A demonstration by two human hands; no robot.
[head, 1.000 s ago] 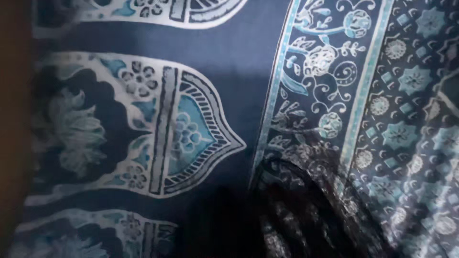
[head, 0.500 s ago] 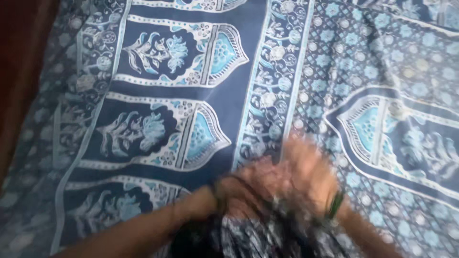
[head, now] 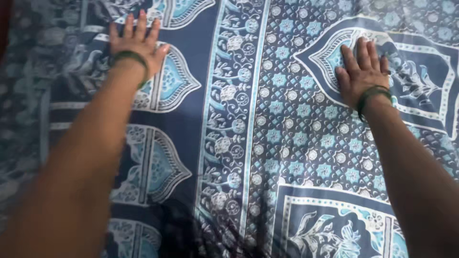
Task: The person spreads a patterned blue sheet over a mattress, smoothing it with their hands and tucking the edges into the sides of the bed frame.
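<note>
A blue patterned bedsheet (head: 267, 143) with white and turquoise flower and arch prints fills the head view, spread flat. My left hand (head: 136, 43) lies palm down on it at the upper left, fingers stretched and a little apart. My right hand (head: 361, 71) presses flat on the sheet at the upper right, fingers together. Each wrist wears green bangles. Both forearms reach in from the bottom corners. Neither hand holds anything.
A dark reddish-brown strip (head: 4, 24) shows at the far left edge, beside the sheet's border. A dark shadow falls across the sheet at the bottom centre.
The view has pulled back from the sheet. My hands, close together near the bottom centre half a second ago, have spread apart and now lie flat on the sheet, far left and far right.
</note>
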